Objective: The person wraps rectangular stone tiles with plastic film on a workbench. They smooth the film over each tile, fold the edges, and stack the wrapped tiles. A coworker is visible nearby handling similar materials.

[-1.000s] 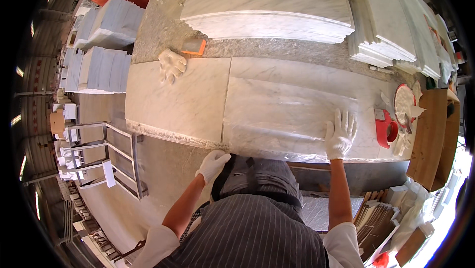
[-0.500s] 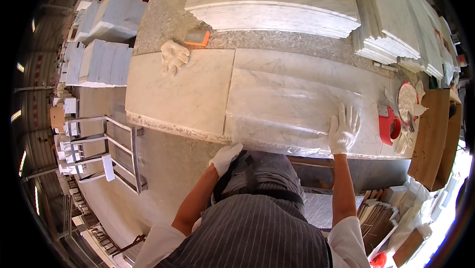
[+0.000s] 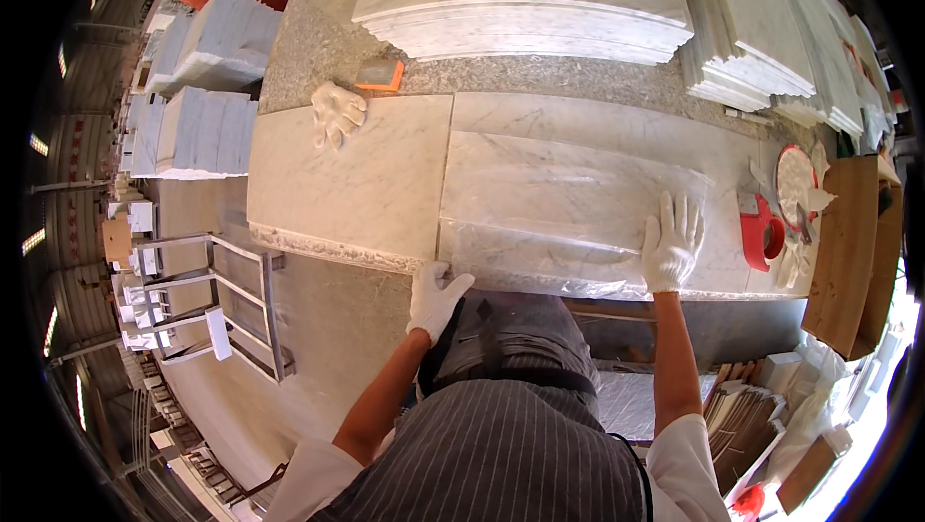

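My right hand (image 3: 673, 247), in a white knit glove, lies flat with fingers spread on clear plastic film (image 3: 540, 250). The film covers the near part of a pale grey-veined marble slab (image 3: 578, 117). At the slab's near left corner is my gloved left hand (image 3: 438, 302), its thumb apart from the fingers and nothing seen in it. Its fingertips reach the front edge by the seam; whether they touch the stone I cannot tell. Left of the seam lies a second marble slab (image 3: 347, 180) with a rough front edge.
A spare glove (image 3: 337, 115) and an orange-and-grey block (image 3: 381, 74) lie farther back. Marble slabs are stacked behind (image 3: 525, 26). At the right are a red tape dispenser (image 3: 761, 233), a red-rimmed dish (image 3: 796, 185) and a cardboard box (image 3: 848, 252). A metal frame (image 3: 212, 300) stands at left.
My left hand has turned from pointing right to pointing forward at the slab's edge, and its thumb has spread. My right hand stays flat on the film. The view has shifted slightly.
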### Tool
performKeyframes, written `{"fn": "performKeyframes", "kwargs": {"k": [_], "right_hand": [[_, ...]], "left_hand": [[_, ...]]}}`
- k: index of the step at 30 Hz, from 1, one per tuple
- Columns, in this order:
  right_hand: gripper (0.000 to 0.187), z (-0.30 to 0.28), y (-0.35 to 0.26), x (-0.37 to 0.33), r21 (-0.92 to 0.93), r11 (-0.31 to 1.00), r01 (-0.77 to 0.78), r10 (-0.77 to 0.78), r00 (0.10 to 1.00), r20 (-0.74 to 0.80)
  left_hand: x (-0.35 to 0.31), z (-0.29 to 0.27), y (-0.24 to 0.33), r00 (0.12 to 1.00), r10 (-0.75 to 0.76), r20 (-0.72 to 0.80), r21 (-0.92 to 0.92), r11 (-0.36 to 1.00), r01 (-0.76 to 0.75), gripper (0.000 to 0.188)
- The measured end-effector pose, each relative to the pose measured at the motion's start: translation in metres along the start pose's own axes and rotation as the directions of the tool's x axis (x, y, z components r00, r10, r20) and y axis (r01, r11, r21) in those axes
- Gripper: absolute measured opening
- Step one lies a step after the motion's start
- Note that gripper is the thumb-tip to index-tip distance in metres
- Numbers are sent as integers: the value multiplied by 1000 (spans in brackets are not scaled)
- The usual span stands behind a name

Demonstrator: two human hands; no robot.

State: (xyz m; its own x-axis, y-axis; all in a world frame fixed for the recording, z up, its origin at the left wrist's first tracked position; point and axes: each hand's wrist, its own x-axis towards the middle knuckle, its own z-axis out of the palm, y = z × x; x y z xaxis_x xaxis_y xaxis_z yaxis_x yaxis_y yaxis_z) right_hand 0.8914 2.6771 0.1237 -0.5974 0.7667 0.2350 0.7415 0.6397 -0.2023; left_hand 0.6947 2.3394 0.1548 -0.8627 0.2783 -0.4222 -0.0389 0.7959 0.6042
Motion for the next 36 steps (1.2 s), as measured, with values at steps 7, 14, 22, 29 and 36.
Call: {"fn": "performKeyframes", "kwargs": {"k": [7,14,22,29,36], "right_hand": [[43,-2,1,1,5,1000,-10,10,1000,20],[43,-4,1,2,25,1000,-15,14,1000,12],[42,-6,1,2,25,999,-30,29,999,26],[43,-5,0,2,38,999,-38,36,998,50],[46,-4,5,2,25,999,-31,29,998,61]], "left_hand": [[11,-3,0,922,-13,386,-497,839,220,12],[0,-28,39,843,37,536,-797,353,491,6],[32,-129,-93,932,-270,240,-595,718,362,10],[30,-80,-34,992,-87,-87,-259,964,62,32],[24,-35,20,997,43,59,471,880,-66,34]]}}
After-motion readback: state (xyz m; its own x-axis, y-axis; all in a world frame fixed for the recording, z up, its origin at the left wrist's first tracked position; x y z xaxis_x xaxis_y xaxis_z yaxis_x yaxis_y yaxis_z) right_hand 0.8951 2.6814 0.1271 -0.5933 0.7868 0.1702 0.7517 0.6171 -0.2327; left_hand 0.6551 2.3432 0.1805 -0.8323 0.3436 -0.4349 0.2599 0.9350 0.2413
